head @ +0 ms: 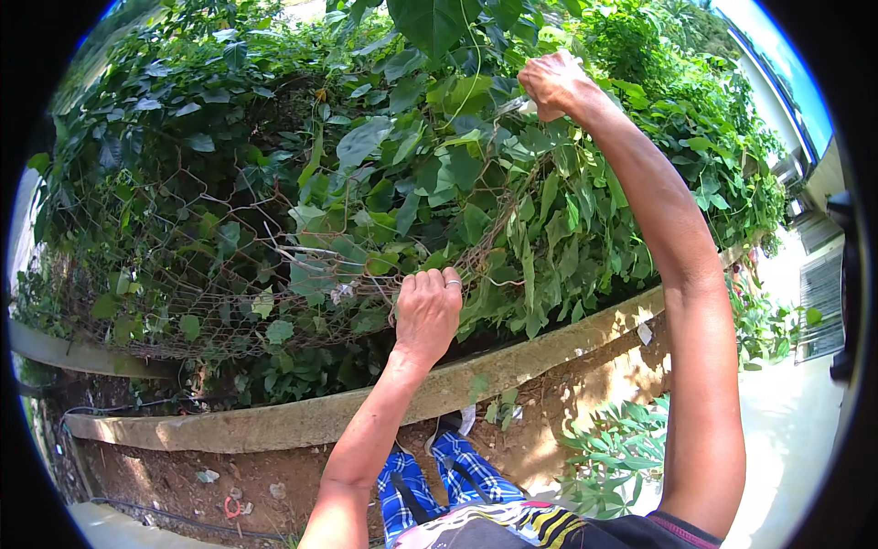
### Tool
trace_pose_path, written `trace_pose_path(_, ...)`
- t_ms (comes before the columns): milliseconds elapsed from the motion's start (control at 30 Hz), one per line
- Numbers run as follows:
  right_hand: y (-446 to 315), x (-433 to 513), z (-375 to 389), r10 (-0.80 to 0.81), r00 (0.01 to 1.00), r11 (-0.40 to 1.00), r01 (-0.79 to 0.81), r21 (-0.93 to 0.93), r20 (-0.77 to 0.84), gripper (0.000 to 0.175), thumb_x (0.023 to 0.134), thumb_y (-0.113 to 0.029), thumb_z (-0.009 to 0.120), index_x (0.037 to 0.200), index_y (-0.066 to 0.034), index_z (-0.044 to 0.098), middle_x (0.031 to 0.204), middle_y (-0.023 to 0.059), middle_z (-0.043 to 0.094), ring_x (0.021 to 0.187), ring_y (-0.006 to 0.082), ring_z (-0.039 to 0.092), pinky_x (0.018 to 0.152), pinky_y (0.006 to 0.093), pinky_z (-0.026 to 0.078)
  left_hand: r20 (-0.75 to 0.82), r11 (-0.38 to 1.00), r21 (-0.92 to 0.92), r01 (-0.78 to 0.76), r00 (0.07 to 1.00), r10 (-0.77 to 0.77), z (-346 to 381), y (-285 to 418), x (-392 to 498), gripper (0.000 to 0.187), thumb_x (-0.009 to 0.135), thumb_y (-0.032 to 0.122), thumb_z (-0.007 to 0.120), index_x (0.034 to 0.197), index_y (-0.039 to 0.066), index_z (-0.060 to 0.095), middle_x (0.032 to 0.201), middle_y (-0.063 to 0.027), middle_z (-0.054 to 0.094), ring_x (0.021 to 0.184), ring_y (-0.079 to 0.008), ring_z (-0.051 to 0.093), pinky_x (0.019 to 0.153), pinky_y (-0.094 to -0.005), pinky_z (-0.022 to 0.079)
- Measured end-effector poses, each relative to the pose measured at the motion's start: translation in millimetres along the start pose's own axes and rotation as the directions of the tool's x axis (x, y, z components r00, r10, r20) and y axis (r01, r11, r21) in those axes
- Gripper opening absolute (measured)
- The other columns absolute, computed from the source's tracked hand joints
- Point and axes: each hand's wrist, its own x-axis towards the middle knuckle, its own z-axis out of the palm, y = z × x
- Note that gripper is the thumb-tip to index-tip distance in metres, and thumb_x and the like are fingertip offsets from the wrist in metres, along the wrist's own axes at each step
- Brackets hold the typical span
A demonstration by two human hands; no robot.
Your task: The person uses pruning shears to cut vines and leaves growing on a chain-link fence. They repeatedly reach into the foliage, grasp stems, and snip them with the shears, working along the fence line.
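Note:
My left hand [430, 309], with a ring on one finger, is closed around the bunched edge of a rusty wire mesh [322, 271] tangled with dry vine stems. Farther out and to the right, my right hand [559, 82] makes a fist around a tool [527, 107]. Only a pale part and a short greyish piece of it show below the fist, so its kind is unclear. Broad green vine leaves [446, 175] fill the space between both hands. Twisted brown stems [504, 219] hang from near the tool down towards my left hand.
A low concrete ledge [288, 429] crosses in front of my feet. Bare soil [158, 480] lies on the near side, with litter and a red ring-shaped object [232, 508]. A leafy plant [617, 446] grows at the right, beside pale paving [782, 425].

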Motion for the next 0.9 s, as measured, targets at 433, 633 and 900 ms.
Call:
trace_pose_path(433,-59,23,-8,-0.049,0.999,0.969,0.051,-0.242,0.014,0.025,0.054,-0.017,0.069,0.077,-0.0074,0.067,0.075,0.0065,0.060,0.078,0.0223,0.059,0.074,0.0391,0.041,0.049,1.000,-0.004,0.018,0.999,-0.018,-7,10,-15,0.024,0.074,0.010,0.051,0.096,0.000,0.055,0.071,-0.0081,0.051,0.072,-0.0227,0.053,0.068,-0.0337,0.042)
trace_pose_path(633,-99,38,31,-0.085,0.996,0.898,0.082,-0.432,0.013,0.016,0.070,-0.024,0.065,0.079,-0.0107,0.068,0.075,0.0056,0.058,0.075,0.0202,0.056,0.076,0.0411,0.033,0.071,1.000,0.024,0.013,0.997,-0.015,-9,16,-23,0.027,0.074,0.010,0.051,0.099,0.000,0.054,0.071,-0.0076,0.050,0.071,-0.0218,0.052,0.069,-0.0334,0.041)
trace_pose_path(900,-110,47,54,-0.054,0.997,0.791,0.008,-0.612,-0.057,0.010,0.076,-0.019,0.059,0.075,-0.0131,0.067,0.064,0.0021,0.057,0.065,0.0207,0.056,0.073,0.0417,0.033,0.078,1.000,0.025,0.011,0.997,-0.013,-11,17,-27,0.031,0.073,0.011,0.052,0.102,-0.002,0.054,0.072,-0.0075,0.050,0.072,-0.0208,0.052,0.070,-0.0319,0.042)
